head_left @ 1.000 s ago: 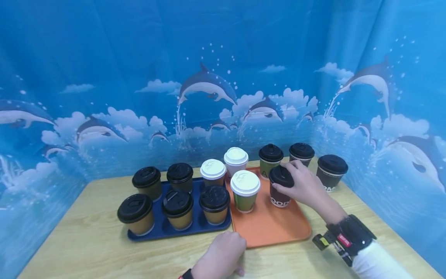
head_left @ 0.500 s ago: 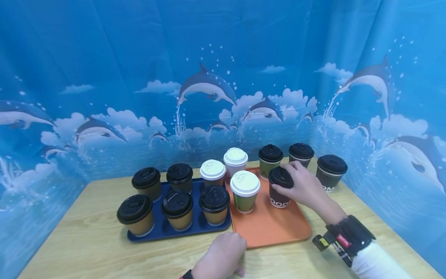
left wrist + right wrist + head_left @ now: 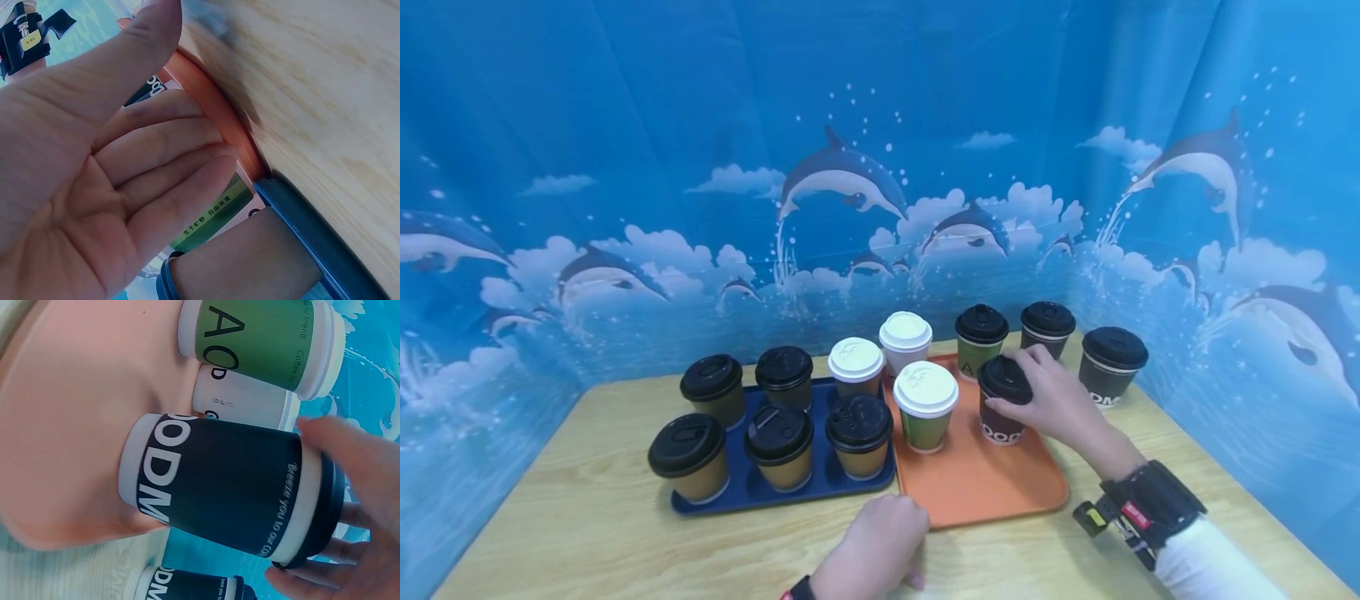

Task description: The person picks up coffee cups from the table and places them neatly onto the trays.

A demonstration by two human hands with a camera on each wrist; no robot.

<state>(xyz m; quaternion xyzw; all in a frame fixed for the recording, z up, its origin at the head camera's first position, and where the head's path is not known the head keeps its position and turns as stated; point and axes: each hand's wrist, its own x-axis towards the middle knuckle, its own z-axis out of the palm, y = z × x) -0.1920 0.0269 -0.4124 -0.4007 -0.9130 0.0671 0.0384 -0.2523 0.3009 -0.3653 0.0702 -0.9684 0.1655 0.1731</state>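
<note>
In the head view, my right hand (image 3: pixel 1060 404) grips a dark paper coffee cup (image 3: pixel 1000 425) near its black lid. The cup stands upright on the orange tray (image 3: pixel 985 496). From the right wrist view, thumb and fingers reach around the lid of this dark cup (image 3: pixel 225 487), which has white lettering. My left hand (image 3: pixel 880 537) is by the front edge where the two trays meet. Its fingers are loosely bent with nothing in them, as the left wrist view of this hand (image 3: pixel 144 156) shows. A white-lidded green cup (image 3: pixel 925 429) stands left of the gripped cup.
A blue tray (image 3: pixel 775 502) on the left bears several lidded cups. Behind the gripped cup stands a black-lidded green cup (image 3: pixel 979 354); a white-lidded pale cup (image 3: pixel 906 342) is farther left. Two dark cups, one at the right (image 3: pixel 1108 383), stand beyond my right hand.
The head view has shifted slightly. My right hand keeps hold of the dark cup in the same spot, and my left hand has hardly moved.
</note>
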